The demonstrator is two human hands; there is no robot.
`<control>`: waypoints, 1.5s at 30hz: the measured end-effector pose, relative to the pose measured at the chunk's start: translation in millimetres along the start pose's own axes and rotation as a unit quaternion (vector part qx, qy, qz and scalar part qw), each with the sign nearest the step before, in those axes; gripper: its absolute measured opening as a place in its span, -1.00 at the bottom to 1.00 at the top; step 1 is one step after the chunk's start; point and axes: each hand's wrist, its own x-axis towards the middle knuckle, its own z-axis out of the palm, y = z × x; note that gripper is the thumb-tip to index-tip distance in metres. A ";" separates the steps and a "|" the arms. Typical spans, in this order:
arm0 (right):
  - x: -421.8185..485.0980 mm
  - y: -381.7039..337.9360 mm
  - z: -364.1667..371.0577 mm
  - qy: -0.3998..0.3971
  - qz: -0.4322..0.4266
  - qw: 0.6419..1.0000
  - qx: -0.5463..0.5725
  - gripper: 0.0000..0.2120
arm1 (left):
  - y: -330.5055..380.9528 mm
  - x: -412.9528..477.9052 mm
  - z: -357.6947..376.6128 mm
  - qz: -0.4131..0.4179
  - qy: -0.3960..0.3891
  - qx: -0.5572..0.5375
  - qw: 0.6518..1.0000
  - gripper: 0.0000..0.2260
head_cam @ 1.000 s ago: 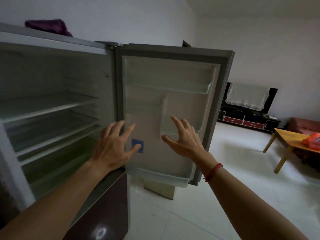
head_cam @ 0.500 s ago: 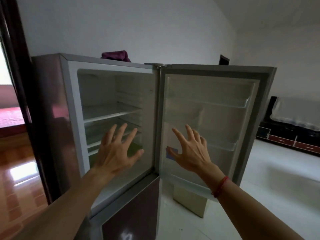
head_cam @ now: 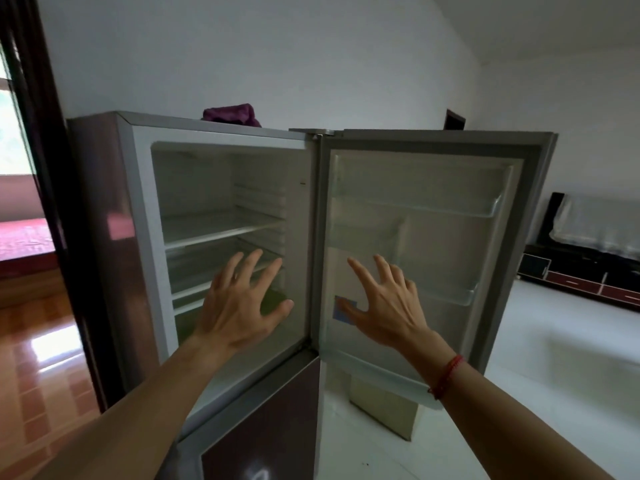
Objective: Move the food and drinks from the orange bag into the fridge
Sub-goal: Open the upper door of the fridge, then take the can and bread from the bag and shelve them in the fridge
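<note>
The fridge (head_cam: 138,209) stands ahead with its upper door (head_cam: 533,209) swung wide to the right. Its glass shelves (head_cam: 221,233) hold nothing that I can see, and the door bins (head_cam: 446,209) look bare too. My left hand (head_cam: 239,310) is raised in front of the lower shelves, fingers spread, holding nothing. My right hand (head_cam: 384,306) is raised in front of the inner door panel, fingers spread, with nothing in it. A red cord circles my right wrist. The orange bag is out of view.
A purple cloth (head_cam: 230,114) lies on top of the fridge. A dark door frame (head_cam: 45,168) and a glossy wooden floor (head_cam: 38,358) are at the left. A low dark TV cabinet (head_cam: 585,275) stands at the far right on white tiles. The lower fridge door (head_cam: 263,434) is closed.
The view has pulled back and swung left, so the whole fridge and the doorway now show; the table with the orange bag has left the frame. Both hands stay raised and spread.
</note>
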 end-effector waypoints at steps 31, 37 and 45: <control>-206.0 98.5 -93.6 0.014 0.391 0.900 -0.192 -0.27 | 221.6 35.4 64.1 0.343 -0.043 -0.269 0.899 -0.32; -280.5 102.5 -128.5 0.029 0.455 0.858 -0.236 -0.27 | 290.9 8.7 47.8 0.406 -0.044 -0.318 0.856 -0.35; -370.8 109.1 -167.5 0.035 0.542 0.799 -0.258 -0.28 | 375.6 -30.6 29.1 0.476 -0.021 -0.364 0.800 -0.37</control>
